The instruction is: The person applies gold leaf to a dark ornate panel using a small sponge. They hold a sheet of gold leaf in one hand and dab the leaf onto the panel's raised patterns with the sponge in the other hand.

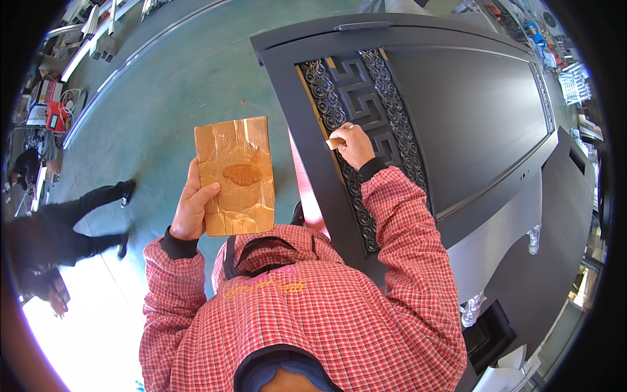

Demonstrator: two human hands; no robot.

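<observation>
My left hand [194, 204] grips a flat rectangle of brown cardboard [236, 209] with a shiny, creased surface. A reddish-brown smear [241, 174] lies in its middle. On the right, my right hand [356, 146] pinches a small pale yellowish piece [335, 143], possibly sponge or folded paper; its kind is unclear. That hand is at the ornamented strip of a dark grey door panel [470, 111]. Raised scrolls [324, 91] and an angular key pattern [360, 91] fill the strip. Gold colour [311, 98] shows along its left edge, close to the pinched piece.
A handle-like bar [362, 26] sits on the panel's far edge. Below the panel, film-wrapped posts [471, 310] and another dark panel [555, 261] stand at right. A person in dark clothes [65, 228] is on the green floor [163, 91] at left, near a red tool [55, 116].
</observation>
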